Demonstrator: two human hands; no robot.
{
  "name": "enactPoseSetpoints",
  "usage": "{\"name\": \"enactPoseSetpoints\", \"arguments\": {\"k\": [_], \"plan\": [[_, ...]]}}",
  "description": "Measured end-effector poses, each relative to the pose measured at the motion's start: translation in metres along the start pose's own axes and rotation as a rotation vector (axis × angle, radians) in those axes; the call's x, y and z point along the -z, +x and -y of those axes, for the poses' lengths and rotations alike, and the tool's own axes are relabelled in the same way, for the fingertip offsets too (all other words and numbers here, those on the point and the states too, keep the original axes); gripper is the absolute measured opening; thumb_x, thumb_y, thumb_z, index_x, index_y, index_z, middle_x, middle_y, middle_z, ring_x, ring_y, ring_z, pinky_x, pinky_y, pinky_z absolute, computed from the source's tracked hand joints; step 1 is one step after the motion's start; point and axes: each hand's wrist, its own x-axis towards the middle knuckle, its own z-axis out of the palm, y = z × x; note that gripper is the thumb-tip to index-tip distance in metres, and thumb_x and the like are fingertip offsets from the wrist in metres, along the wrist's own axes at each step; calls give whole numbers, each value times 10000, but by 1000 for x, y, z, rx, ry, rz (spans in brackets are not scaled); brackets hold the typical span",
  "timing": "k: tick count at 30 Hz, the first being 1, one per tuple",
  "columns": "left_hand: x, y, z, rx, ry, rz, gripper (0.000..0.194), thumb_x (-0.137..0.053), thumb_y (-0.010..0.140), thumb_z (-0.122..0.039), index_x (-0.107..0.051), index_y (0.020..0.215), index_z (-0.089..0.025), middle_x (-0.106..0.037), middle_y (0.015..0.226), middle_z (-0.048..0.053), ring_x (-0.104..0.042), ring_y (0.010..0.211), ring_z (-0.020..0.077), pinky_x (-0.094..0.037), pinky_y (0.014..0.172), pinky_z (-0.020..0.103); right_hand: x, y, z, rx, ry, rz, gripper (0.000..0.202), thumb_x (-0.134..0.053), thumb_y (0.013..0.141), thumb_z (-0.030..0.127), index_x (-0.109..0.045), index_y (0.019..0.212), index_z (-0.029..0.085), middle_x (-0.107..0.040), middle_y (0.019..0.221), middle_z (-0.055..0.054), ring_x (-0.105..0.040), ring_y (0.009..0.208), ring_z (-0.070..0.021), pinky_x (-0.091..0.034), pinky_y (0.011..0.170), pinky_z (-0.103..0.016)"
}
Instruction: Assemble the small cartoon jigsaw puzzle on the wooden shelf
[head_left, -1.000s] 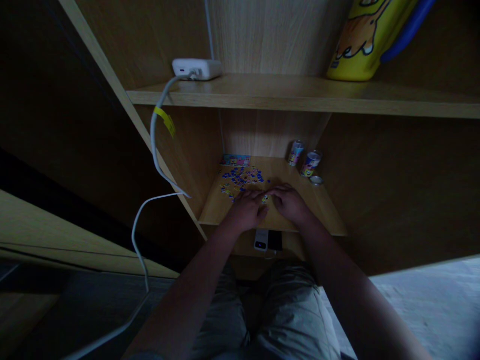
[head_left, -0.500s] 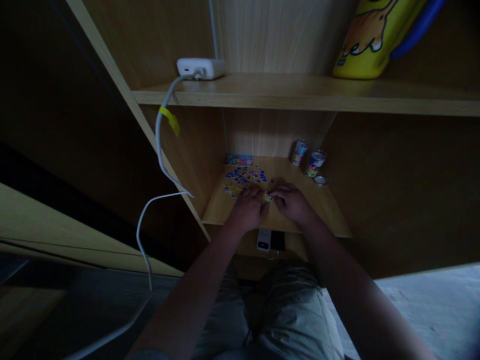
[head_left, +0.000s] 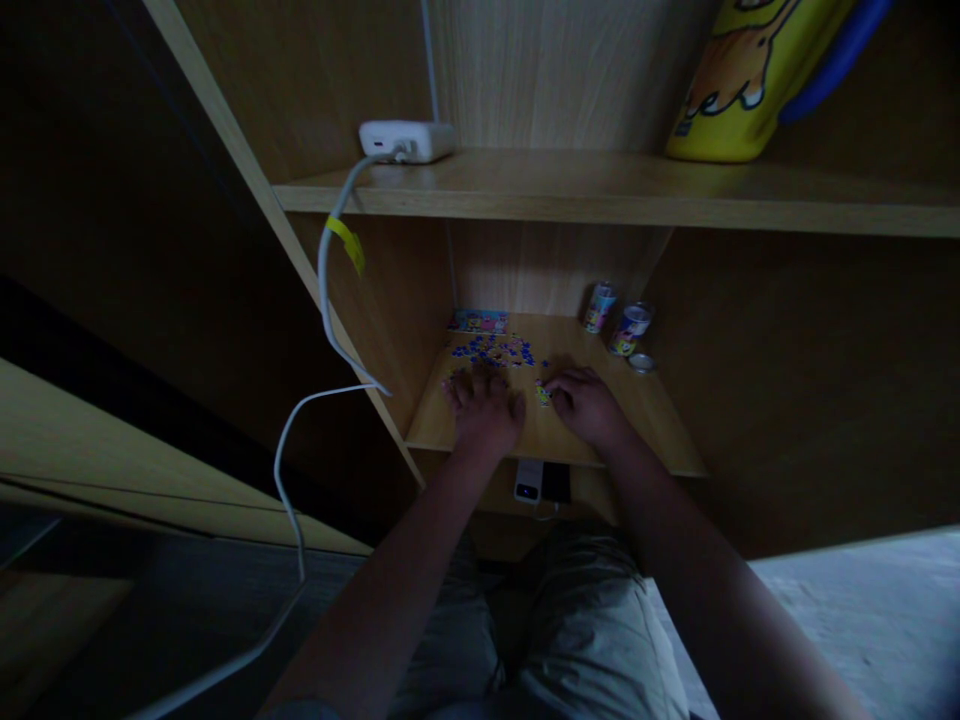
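Many small jigsaw puzzle pieces [head_left: 495, 350], mostly blue, are scattered at the back left of the lower shelf. My left hand [head_left: 486, 408] lies over the near side of them, fingers spread, palm down; what is beneath it is hidden. A small yellow cluster of puzzle pieces [head_left: 543, 394] rests on the board between my hands. The curled fingers of my right hand [head_left: 585, 402] are closed at its right edge, touching it. Behind the scattered pieces stands or lies a colourful picture card [head_left: 478, 321]; its print is too small to read.
Two printed cans [head_left: 598, 307] stand at the back right, with a round metal lid [head_left: 641, 362] beside them. Above is a shelf edge [head_left: 555, 200] carrying a white charger [head_left: 409, 141] with a hanging cable [head_left: 324, 290] and a yellow jug [head_left: 727, 100]. A power bank [head_left: 528, 480] sits below.
My left hand has left the yellow cluster, moved left and spread its fingers over the loose pieces. My right hand stays by the cluster, which now shows more fully.
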Motion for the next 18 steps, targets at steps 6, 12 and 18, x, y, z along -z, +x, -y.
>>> {"name": "enactPoseSetpoints", "arguments": {"k": [6, 12, 18], "plan": [[-3, 3, 1, 22, -12, 25, 757, -472, 1098, -622, -545, 1660, -121, -371, 1812, 272, -266, 1671, 611, -140, 1323, 851, -2, 0, 0, -39, -9, 5, 243, -643, 982, 110, -825, 1035, 263, -847, 1093, -60, -747, 1032, -287, -547, 1033, -486], [0, 3, 1, -8, -2, 63, 784, -486, 1099, -616, -481, 1708, -122, -347, 1823, 273, -262, 1691, 573, -141, 1353, 805, -3, -1, -2, -39, -7, -9, 222, -647, 996, 130, -824, 1045, 256, -843, 1087, -65, -744, 1036, -283, -550, 1034, -474], [1, 4, 0, -16, 26, 102, 822, -426, 1115, -636, -459, 1717, -77, -320, 1831, 282, -237, 1702, 569, -123, 1377, 763, -3, 0, -2, -20, -17, -13, 227, -643, 983, 124, -820, 1020, 261, -846, 1064, -59, -749, 1017, -282, -554, 1022, -473]]}}
